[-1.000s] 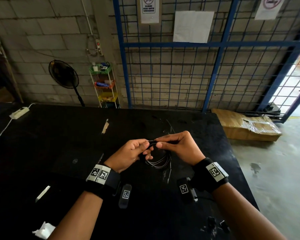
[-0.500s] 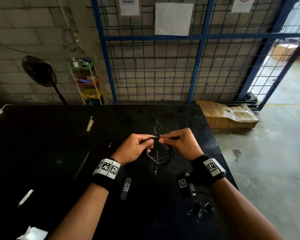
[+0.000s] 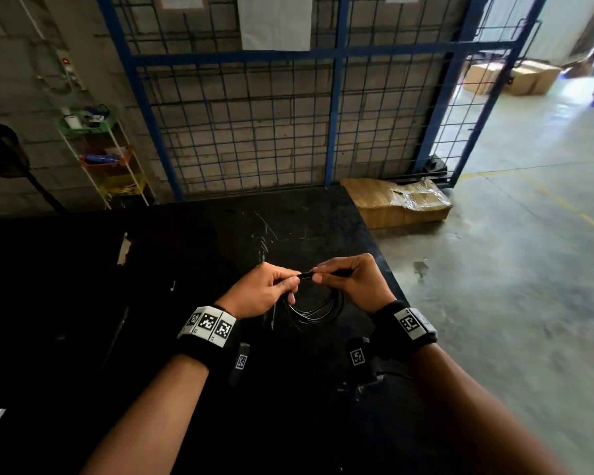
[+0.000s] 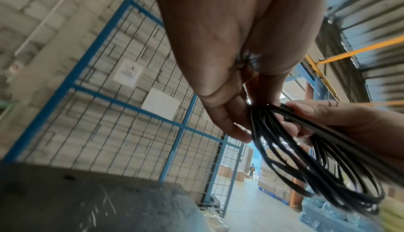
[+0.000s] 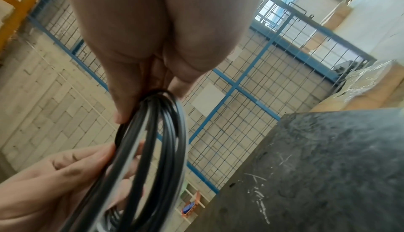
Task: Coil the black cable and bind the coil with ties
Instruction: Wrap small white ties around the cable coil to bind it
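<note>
The black cable (image 3: 314, 305) is held as a coil of several loops above the black worktop (image 3: 186, 255), near its right edge. The top of the coil is gripped between the two hands, and the rest of the loops hangs down under them.

The left hand (image 3: 263, 291) is closed on the coil at its upper left part. In the left wrist view the fingers (image 4: 225, 114) of this hand are curled around the bunch of strands, and the loops (image 4: 323, 163) are seen to spread downward to the right.

The right hand (image 3: 354, 281) is closed on the coil at its upper right part, very near to the left hand, so that the fingertips of both hands almost touch. In the right wrist view the strands (image 5: 153, 140) are pinched between the thumb and the fingers (image 5: 122, 101) at the top of the coil. A short dark piece is seen between the two hands in the head view; whether it is a tie or only the cable cannot be told.

Behind the worktop a blue wire fence (image 3: 336, 114) stands before a block wall. A cardboard box (image 3: 395, 204) lies on the concrete floor just beside the far right corner of the worktop, and a small rack (image 3: 107, 156) with coloured trays stands at the left.
</note>
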Tool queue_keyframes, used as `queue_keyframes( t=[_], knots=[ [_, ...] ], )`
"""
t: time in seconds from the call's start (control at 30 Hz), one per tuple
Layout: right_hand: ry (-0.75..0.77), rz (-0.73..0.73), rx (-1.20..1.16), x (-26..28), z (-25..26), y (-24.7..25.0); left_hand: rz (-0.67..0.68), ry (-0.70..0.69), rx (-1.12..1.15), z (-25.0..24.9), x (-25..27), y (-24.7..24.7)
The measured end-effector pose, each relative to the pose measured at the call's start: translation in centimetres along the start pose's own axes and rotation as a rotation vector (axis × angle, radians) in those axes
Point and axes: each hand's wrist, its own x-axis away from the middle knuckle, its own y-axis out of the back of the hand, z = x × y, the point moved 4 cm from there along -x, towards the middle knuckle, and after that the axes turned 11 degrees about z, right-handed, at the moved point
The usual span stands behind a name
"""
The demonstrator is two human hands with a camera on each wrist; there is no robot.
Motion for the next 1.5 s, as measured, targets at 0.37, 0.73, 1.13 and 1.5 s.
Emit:
queue_keyframes(
  t=[0.37, 0.73, 1.13, 1.5],
  knots=[
    [-0.07, -0.182, 0.003, 4.4, -4.0, 3.3, -0.068, -0.029, 0.416, -0.2, -3.1, -4.5],
    [-0.195, -0.196, 0.001, 9.1, -7.1, 5.5, 0.023, -0.015, 0.285, 0.8, -6.3, -9.5],
    [-0.687, -0.302, 0.152, 17.9, -22.4, 4.1, -0.131, 0.167, 0.267, 7.4, -5.9, -12.1],
    [-0.986, -0.217, 0.365, 18.7, -29.7, 1.3, -0.126, 0.169, 0.254, 8.5, -5.8, -12.5]
  ],
)
